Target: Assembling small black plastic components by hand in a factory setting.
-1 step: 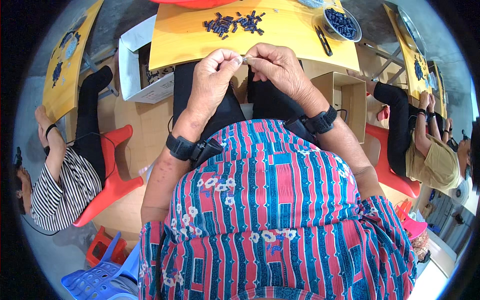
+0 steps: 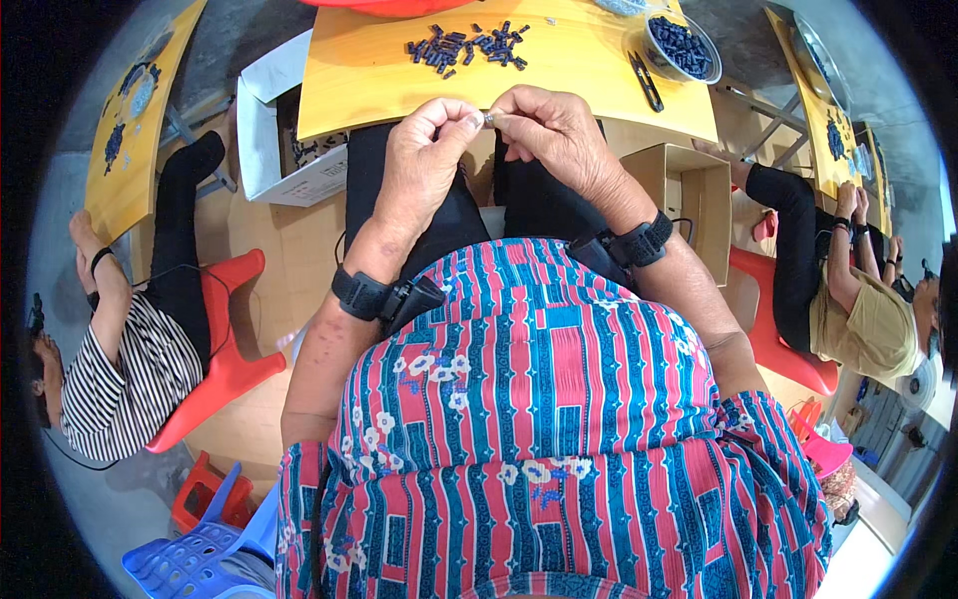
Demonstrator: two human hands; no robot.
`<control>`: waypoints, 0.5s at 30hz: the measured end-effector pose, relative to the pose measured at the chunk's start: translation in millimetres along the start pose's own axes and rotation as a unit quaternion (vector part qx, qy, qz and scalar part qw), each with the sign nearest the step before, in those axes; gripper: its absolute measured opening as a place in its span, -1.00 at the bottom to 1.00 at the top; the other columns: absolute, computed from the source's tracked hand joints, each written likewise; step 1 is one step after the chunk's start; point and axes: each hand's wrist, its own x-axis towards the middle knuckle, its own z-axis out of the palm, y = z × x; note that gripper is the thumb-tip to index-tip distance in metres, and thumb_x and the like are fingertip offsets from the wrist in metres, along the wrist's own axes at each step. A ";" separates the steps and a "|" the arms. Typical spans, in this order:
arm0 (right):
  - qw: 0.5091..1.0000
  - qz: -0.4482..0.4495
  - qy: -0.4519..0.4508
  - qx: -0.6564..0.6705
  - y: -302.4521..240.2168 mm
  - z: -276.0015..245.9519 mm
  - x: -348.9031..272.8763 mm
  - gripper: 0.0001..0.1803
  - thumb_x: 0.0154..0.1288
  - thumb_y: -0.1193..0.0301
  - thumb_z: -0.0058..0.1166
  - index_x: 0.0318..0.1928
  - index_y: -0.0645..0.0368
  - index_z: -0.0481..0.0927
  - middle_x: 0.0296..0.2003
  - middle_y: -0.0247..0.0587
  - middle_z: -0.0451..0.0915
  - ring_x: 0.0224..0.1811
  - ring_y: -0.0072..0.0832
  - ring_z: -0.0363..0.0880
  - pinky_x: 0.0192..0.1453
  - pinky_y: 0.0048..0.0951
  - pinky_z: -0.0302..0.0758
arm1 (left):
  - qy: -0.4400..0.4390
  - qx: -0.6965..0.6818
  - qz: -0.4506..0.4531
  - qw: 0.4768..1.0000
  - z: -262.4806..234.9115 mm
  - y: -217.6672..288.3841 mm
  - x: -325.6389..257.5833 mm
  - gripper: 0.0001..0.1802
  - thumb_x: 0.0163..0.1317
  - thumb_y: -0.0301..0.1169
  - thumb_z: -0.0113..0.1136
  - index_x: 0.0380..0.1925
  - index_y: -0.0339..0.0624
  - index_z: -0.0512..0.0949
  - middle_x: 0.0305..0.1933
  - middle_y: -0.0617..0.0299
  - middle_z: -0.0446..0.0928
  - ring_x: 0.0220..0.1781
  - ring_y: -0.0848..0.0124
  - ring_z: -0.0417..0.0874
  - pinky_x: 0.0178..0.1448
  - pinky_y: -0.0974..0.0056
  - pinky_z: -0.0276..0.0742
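Observation:
My left hand (image 2: 427, 160) and my right hand (image 2: 561, 135) meet just in front of the table's near edge, thumbs and forefingers pinched. Between the fingertips is a small, shiny, metal-looking piece (image 2: 488, 120), too small for its kind to be told and mostly covered by the fingers. Beyond the hands, a loose pile of small dark blue-black plastic parts (image 2: 439, 50) lies on the yellow table (image 2: 359, 85). Right of the pile, a pair of black-handled snips (image 2: 647, 82) rests near a clear round tub (image 2: 715, 72) filled with similar dark parts.
A white carton (image 2: 261, 150) stands below the table at left, a brown cardboard box (image 2: 711, 205) at right. Part of a red container (image 2: 389, 5) shows at the far edge. People sit at yellow tables on both sides, on red chairs (image 2: 235, 329).

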 end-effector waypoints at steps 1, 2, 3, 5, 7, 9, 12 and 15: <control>1.000 -0.006 0.009 -0.016 -0.6 0.6 -0.1 -0.80 0.29 0.39 0.02 -0.33 0.29 0.58 -0.55 -0.34 0.55 -0.50 -0.66 0.51 -0.38 -0.57 0.48 | 0.005 0.000 -0.005 1.000 0.1 -1.2 0.4 -0.87 0.35 -0.34 0.14 -0.23 -0.14 0.57 -0.48 0.58 0.34 -0.63 0.81 0.09 -0.60 0.59 -0.06; 1.000 -0.006 0.009 -0.016 1.6 0.6 0.5 -0.80 0.29 0.39 0.02 -0.33 0.29 0.58 -0.55 -0.34 0.55 -0.50 -0.66 0.51 -0.38 -0.57 0.48 | 0.009 0.000 -0.010 1.000 0.7 -1.3 1.0 -0.87 0.35 -0.34 0.13 -0.23 -0.13 0.57 -0.48 0.59 0.34 -0.64 0.81 0.08 -0.61 0.58 -0.08; 0.999 -0.029 0.020 -0.035 5.9 0.7 1.5 -0.81 0.28 0.39 0.02 -0.33 0.29 0.58 -0.54 -0.31 0.55 -0.48 -0.64 0.52 -0.36 -0.55 0.48 | 0.009 0.000 -0.010 1.000 0.9 -0.6 1.2 -0.87 0.35 -0.34 0.13 -0.23 -0.13 0.57 -0.48 0.59 0.34 -0.64 0.81 0.08 -0.61 0.58 -0.08; 0.997 -0.053 0.030 -0.053 7.4 1.0 2.1 -0.81 0.26 0.40 0.02 -0.33 0.29 0.58 -0.54 -0.28 0.55 -0.46 -0.62 0.53 -0.35 -0.52 0.49 | 0.016 0.056 -0.012 0.998 0.4 1.7 1.1 -0.85 0.36 -0.35 0.11 -0.26 -0.19 0.57 -0.45 0.54 0.40 -0.57 0.78 0.22 -0.54 0.58 0.12; 0.994 -0.054 0.031 -0.088 5.3 1.8 2.1 -0.82 0.25 0.40 0.03 -0.32 0.29 0.58 -0.53 -0.22 0.56 -0.44 -0.58 0.54 -0.31 -0.50 0.49 | 0.021 0.100 0.027 0.994 -1.6 -2.8 2.8 -0.83 0.36 -0.35 0.11 -0.28 -0.23 0.56 -0.44 0.51 0.43 -0.51 0.74 0.30 -0.45 0.54 0.24; 0.993 -0.061 0.033 -0.095 5.8 1.8 2.3 -0.82 0.25 0.40 0.03 -0.32 0.29 0.58 -0.53 -0.20 0.56 -0.45 -0.56 0.54 -0.31 -0.49 0.49 | 0.023 0.144 0.065 0.987 -0.3 0.8 2.8 -0.82 0.36 -0.36 0.10 -0.31 -0.27 0.55 -0.43 0.47 0.47 -0.44 0.69 0.38 -0.35 0.51 0.35; 0.993 -0.066 0.031 -0.097 6.5 1.9 2.2 -0.82 0.25 0.40 0.04 -0.31 0.29 0.58 -0.52 -0.17 0.57 -0.46 -0.53 0.55 -0.31 -0.48 0.50 | 0.027 0.188 0.086 0.978 1.0 8.8 0.3 -0.80 0.35 -0.37 0.10 -0.33 -0.32 0.53 -0.42 0.38 0.51 -0.33 0.62 0.43 -0.19 0.43 0.42; 0.993 -0.066 0.026 -0.092 5.8 2.7 2.3 -0.83 0.24 0.41 0.05 -0.31 0.29 0.58 -0.51 -0.17 0.57 -0.45 -0.53 0.54 -0.31 -0.48 0.50 | 0.033 0.233 0.119 0.965 1.5 11.9 0.0 -0.82 0.34 -0.38 0.10 -0.33 -0.31 0.52 -0.47 0.31 0.49 -0.38 0.60 0.42 -0.24 0.42 0.42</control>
